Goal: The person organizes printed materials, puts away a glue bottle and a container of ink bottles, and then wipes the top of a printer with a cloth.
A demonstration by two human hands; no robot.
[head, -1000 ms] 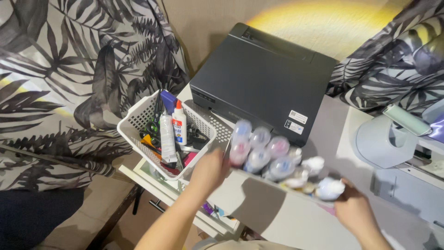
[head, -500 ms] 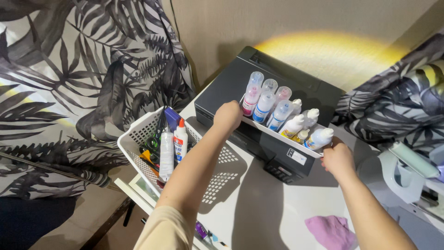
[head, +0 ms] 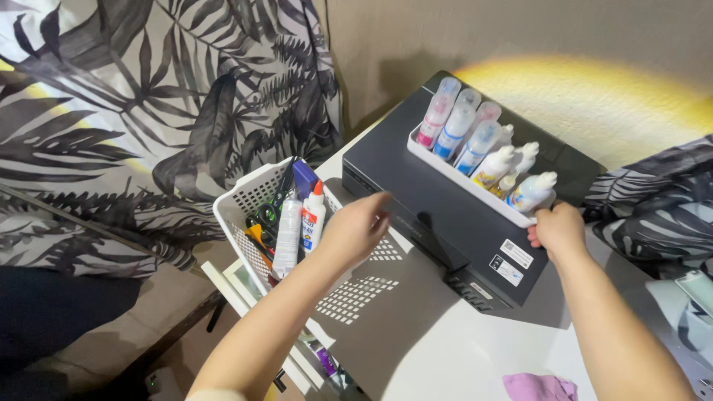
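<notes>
Gripping the near end of a white tray (head: pixel 475 187) of small bottles (head: pixel 475 141) atop the dark printer (head: pixel 453 215): right hand (head: pixel 558 232), fingers curled on its rim. Hovering loosely open and empty beside the white basket (head: pixel 245 208): left hand (head: pixel 355 230).

White tray (head: pixel 453 172) of pink- and blue-filled bottles (head: pixel 454 128), black printer (head: pixel 438 215), white basket (head: pixel 245 212), grey leaf-print curtain (head: pixel 148 111)

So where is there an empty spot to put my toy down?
The white table is bare between the basket, the black printer and the purple cloth. The printer's front half is bare too. The basket and the bottle tray are packed full.
</notes>
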